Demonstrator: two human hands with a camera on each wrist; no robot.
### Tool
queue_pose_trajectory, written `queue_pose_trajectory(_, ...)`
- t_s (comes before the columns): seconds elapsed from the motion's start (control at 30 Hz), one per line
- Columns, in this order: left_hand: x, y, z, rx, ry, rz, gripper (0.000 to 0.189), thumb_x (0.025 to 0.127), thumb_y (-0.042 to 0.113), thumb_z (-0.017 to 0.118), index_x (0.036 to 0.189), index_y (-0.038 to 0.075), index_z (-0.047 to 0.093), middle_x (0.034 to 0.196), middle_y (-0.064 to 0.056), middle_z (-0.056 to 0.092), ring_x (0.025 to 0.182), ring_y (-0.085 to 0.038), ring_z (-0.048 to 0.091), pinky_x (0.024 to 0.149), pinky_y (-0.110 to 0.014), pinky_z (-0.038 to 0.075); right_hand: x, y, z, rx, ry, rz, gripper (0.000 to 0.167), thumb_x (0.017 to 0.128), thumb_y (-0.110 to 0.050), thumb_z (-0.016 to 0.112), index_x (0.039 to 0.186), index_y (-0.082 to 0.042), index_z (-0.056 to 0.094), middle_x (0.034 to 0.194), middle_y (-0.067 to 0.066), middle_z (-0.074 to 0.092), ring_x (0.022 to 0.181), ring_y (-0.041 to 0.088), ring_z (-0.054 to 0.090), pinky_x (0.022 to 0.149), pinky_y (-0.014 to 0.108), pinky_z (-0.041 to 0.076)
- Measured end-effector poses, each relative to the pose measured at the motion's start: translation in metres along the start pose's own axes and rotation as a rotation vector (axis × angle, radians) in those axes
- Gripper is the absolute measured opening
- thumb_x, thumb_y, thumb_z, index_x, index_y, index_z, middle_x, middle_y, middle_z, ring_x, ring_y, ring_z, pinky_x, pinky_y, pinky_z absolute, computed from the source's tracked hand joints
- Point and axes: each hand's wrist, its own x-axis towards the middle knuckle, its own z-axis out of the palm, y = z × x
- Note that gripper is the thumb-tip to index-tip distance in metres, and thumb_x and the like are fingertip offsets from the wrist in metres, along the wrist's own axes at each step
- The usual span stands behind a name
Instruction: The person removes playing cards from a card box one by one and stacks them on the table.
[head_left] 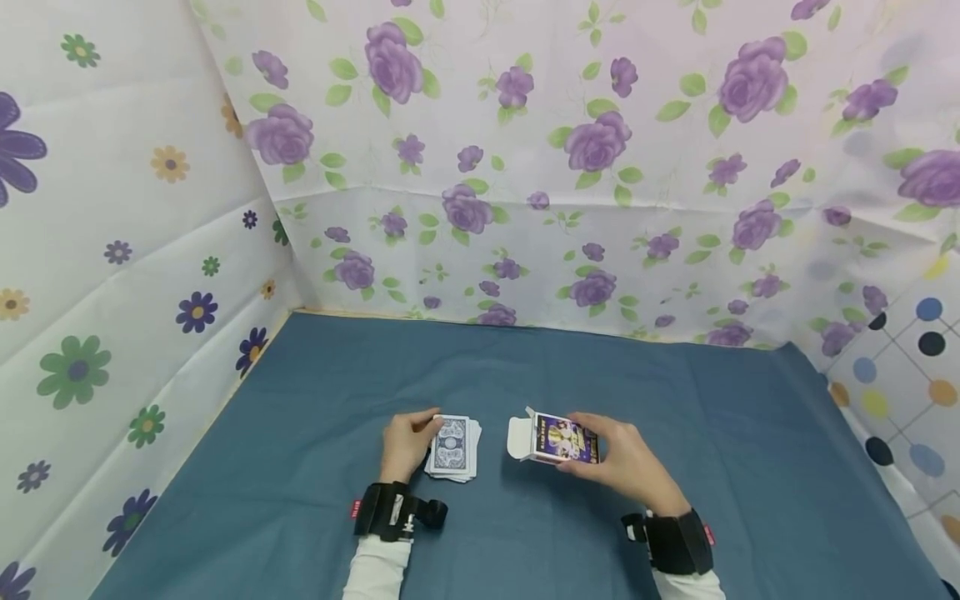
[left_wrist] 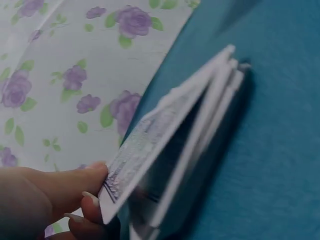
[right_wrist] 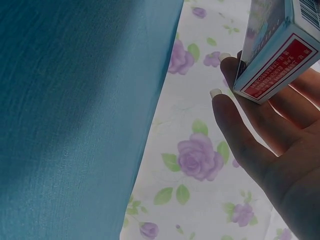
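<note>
A stack of playing cards [head_left: 452, 446] with blue patterned backs lies on the cloth, its edges uneven. At its left side my left hand [head_left: 405, 444] pinches the upper cards [left_wrist: 145, 145] between thumb and fingers. The left wrist view shows a wedge-shaped gap between these and the lower cards [left_wrist: 220, 105]. My right hand [head_left: 628, 460] grips a purple-fronted card box [head_left: 567, 440] to the right of the stack, its white flap [head_left: 519, 438] open toward the cards. The box's end with a red label [right_wrist: 280, 65] shows in the right wrist view; the box's inside is hidden.
A blue cloth [head_left: 337, 367] covers the table. Flowered sheets hang as a back wall [head_left: 450, 250] and a left wall [head_left: 135, 250], and a dotted sheet [head_left: 892, 400] stands at the right. Black straps [head_left: 386, 511] circle both wrists.
</note>
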Motion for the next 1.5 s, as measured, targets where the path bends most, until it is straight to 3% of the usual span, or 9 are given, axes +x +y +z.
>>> queue_pose_trajectory(0.2,0.001,-0.001,0.005,0.047,0.054,0.048,0.025,0.092,0.010,0.065,0.115,0.003,0.071,0.075,-0.013,0.064,0.055,-0.014,0.042,0.054,-0.027,0.031,0.002,-0.001,-0.001,-0.008,-0.002,-0.015,0.071,0.076,-0.045,0.080,0.131,-0.006,0.059,0.128,0.014,0.063,0.114,0.029,0.062,0.086,0.048,0.051)
queue_pose_trajectory(0.33,0.001,0.000,0.006,0.043,0.059,0.043,0.024,0.091,0.009,0.065,0.114,0.003,0.071,0.069,-0.011,0.060,0.049,-0.011,0.032,0.050,-0.024,0.024,0.002,-0.001,-0.001,-0.008,-0.005,-0.011,0.070,0.076,-0.044,0.080,0.132,-0.006,0.059,0.128,0.014,0.063,0.114,0.029,0.061,0.087,0.047,0.051)
queue_pose_trajectory(0.77,0.002,-0.005,0.009,0.055,0.054,0.054,0.026,0.091,0.011,0.066,0.115,0.002,0.070,0.067,-0.009,0.058,0.050,-0.010,0.036,0.049,-0.024,0.028,0.001,0.000,0.001,0.011,-0.020,0.003,0.071,0.076,-0.047,0.079,0.132,-0.008,0.059,0.128,0.013,0.063,0.112,0.027,0.062,0.086,0.044,0.051)
queue_pose_trajectory(0.93,-0.001,0.002,0.006,0.061,0.042,0.094,0.035,0.099,0.023,0.057,0.123,-0.002,0.063,0.065,-0.008,0.054,0.047,-0.022,0.040,0.049,-0.026,0.029,0.000,-0.002,0.002,0.012,-0.019,0.008,0.071,0.076,-0.047,0.079,0.132,-0.007,0.059,0.128,0.012,0.063,0.111,0.026,0.062,0.085,0.042,0.051)
queue_pose_trajectory(1.07,-0.007,0.026,0.003,0.021,-0.056,0.199,0.038,0.100,0.032,0.053,0.118,0.001,0.065,0.073,-0.007,0.058,0.056,-0.030,0.052,0.053,-0.029,0.039,0.000,-0.003,0.001,0.004,-0.021,0.000,0.070,0.077,-0.047,0.079,0.132,-0.008,0.059,0.128,0.012,0.063,0.113,0.027,0.062,0.085,0.042,0.051)
queue_pose_trajectory(1.23,-0.022,0.070,0.011,-0.064,-0.287,0.316,0.022,0.095,0.025,0.062,0.097,0.006,0.073,0.081,-0.009,0.068,0.064,-0.014,0.057,0.060,-0.027,0.046,0.000,-0.005,0.000,-0.001,-0.015,-0.037,0.068,0.077,-0.047,0.078,0.132,-0.011,0.059,0.128,0.010,0.063,0.111,0.024,0.063,0.083,0.038,0.052)
queue_pose_trajectory(1.37,-0.032,0.089,0.024,-0.067,-0.397,0.308,0.016,0.093,0.018,0.065,0.091,0.004,0.073,0.071,-0.006,0.064,0.055,-0.007,0.049,0.052,-0.022,0.039,0.000,-0.009,-0.001,0.017,-0.011,-0.070,0.066,0.077,-0.044,0.079,0.132,-0.012,0.059,0.127,0.009,0.064,0.105,0.021,0.064,0.078,0.034,0.053)
queue_pose_trajectory(1.5,-0.036,0.092,0.031,-0.076,-0.431,0.289,0.018,0.097,0.015,0.058,0.094,0.003,0.072,0.068,-0.006,0.060,0.052,-0.005,0.043,0.050,-0.020,0.034,0.000,-0.011,-0.002,0.006,-0.012,-0.086,0.067,0.077,-0.043,0.080,0.131,-0.009,0.060,0.126,0.010,0.065,0.104,0.022,0.065,0.077,0.036,0.054)
